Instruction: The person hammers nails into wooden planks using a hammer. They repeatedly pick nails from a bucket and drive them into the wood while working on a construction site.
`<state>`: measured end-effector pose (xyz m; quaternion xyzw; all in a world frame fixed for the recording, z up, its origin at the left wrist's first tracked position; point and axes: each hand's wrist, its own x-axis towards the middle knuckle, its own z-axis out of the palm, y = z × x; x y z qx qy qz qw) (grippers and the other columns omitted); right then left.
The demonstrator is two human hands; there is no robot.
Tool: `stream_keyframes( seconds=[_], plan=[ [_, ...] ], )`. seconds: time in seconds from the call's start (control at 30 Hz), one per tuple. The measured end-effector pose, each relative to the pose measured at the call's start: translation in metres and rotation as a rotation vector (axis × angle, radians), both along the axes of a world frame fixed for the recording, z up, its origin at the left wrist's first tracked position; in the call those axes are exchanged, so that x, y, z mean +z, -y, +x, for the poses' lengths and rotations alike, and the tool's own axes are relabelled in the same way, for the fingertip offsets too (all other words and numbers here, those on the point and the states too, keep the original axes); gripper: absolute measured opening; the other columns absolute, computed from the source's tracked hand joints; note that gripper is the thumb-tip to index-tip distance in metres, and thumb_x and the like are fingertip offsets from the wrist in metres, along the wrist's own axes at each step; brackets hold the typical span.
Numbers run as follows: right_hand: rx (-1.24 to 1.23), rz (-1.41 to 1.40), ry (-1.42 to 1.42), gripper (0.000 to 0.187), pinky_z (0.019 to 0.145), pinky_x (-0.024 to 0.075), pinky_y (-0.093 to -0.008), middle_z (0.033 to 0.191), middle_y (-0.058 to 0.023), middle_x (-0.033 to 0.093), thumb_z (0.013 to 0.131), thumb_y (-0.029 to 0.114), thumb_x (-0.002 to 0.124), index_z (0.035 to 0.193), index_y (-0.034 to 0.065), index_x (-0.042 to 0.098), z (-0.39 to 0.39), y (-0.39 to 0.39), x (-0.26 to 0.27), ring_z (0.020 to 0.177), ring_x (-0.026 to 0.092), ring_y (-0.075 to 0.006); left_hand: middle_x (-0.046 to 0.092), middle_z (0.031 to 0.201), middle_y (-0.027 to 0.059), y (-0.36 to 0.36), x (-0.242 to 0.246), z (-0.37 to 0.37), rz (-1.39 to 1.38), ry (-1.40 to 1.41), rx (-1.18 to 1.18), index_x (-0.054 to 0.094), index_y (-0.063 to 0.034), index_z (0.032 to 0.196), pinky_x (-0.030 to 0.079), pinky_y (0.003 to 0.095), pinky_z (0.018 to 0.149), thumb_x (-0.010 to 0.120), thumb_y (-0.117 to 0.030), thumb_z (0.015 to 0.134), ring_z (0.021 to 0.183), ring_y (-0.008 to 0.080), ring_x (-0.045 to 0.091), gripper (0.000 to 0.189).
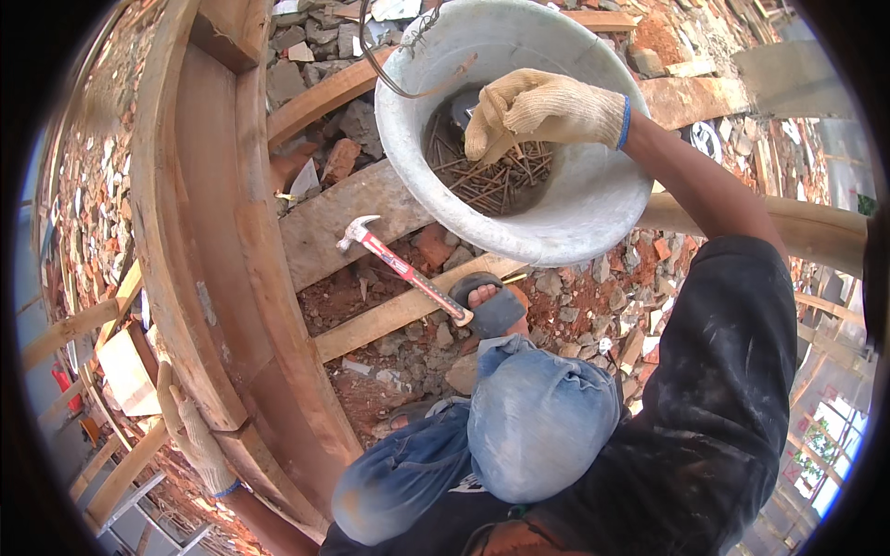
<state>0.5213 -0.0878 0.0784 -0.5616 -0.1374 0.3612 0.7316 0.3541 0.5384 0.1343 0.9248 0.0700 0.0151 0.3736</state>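
Note:
My right hand (535,115), in a cream knitted glove with a blue cuff, reaches into a whitish, wide-rimmed bucket (556,236). Its fingers are curled, and a thin rusty nail (495,104) shows between them. Loose brown nails (497,184) lie in the bottom, partly hidden by the glove. My left hand (191,434), gloved alike, rests with fingers apart against the outer side of a long wooden formwork trough (229,174). Between trough and bucket, a claw hammer (403,267) with a red-patterned handle lies over a wooden batten (379,323), its handle end by my sandalled foot (490,302).
Broken brick and concrete rubble (577,299) covers the ground. A wide plank (348,222) runs up to the bucket. Bent wire (389,80) hangs over the bucket's rim. A round timber (779,215) extends to the right. At lower left lies a metal ladder-like frame (149,514).

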Motion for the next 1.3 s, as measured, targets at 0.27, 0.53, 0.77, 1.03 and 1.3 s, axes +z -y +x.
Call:
stream_keyframes(
  seconds=[0.27, 0.53, 0.77, 1.03, 1.3],
  plan=[
    [-0.264, -0.494, 0.335, 0.022, 0.075, 0.0624, -0.0298, 0.092, -0.0073, 0.073, 0.101, 0.021, 0.074, 0.105, 0.0002, 0.07, 0.001, 0.015, 0.072, 0.08, 0.073, -0.0142, 0.051, 0.161, 0.0194, 0.012, 0.008, -0.016, -0.084, 0.011, 0.076, 0.045, 0.0033, 0.16, 0.035, 0.0469, 0.127, 0.053, -0.041, 0.113, 0.15, 0.0315, 0.047, 0.066],
    [-0.472, -0.5, 0.739, 0.021, 0.075, 0.0559, -0.0316, 0.095, -0.0085, 0.073, 0.098, 0.012, 0.075, 0.114, -0.0017, 0.074, -0.107, -0.097, 0.13, 0.084, 0.07, -0.0185, 0.056, 0.156, 0.016, 0.051, 0.022, -0.003, -0.234, 0.134, 0.071, 0.046, -0.0003, 0.16, 0.041, 0.0444, 0.125, 0.07, -0.027, 0.102, 0.143, 0.0264, 0.056, 0.068],
    [-0.1, -0.301, 0.903, 0.02, 0.079, 0.0573, -0.0396, 0.097, -0.0132, 0.074, 0.095, 0.021, 0.077, 0.107, 0.0043, 0.077, -0.08, -0.259, 0.008, 0.088, 0.072, -0.0334, 0.061, 0.151, 0.0149, 0.079, 0.042, -0.029, 0.347, 0.297, -0.021, 0.071, -0.0039, 0.135, 0.051, 0.0419, 0.114, 0.084, -0.008, 0.089, 0.14, 0.0268, 0.059, 0.048],
    [-0.022, -0.441, 1.073, 0.023, 0.082, 0.0573, -0.0517, 0.101, -0.0198, 0.074, 0.099, 0.027, 0.071, 0.105, 0.0048, 0.075, -0.048, -0.354, -0.104, 0.098, 0.07, -0.0438, 0.074, 0.097, 0.0026, 0.164, -0.043, -0.08, 0.394, 0.377, 0.002, 0.077, -0.0169, 0.113, 0.056, 0.0413, 0.076, 0.088, -0.019, 0.079, 0.088, 0.0284, 0.073, 0.035],
    [0.125, -0.572, 1.209, 0.024, 0.084, 0.0588, -0.0504, 0.105, -0.0155, 0.074, 0.1, 0.03, 0.066, 0.109, 0.0108, 0.077, -0.04, -0.376, -0.126, 0.101, 0.07, -0.0407, 0.076, 0.112, 0.0098, 0.134, -0.157, -0.037, -0.018, -0.063, 0.374, 0.063, -0.005, 0.137, 0.057, 0.0382, 0.076, 0.083, -0.026, 0.088, 0.085, 0.0232, 0.075, 0.057]
  ],
)
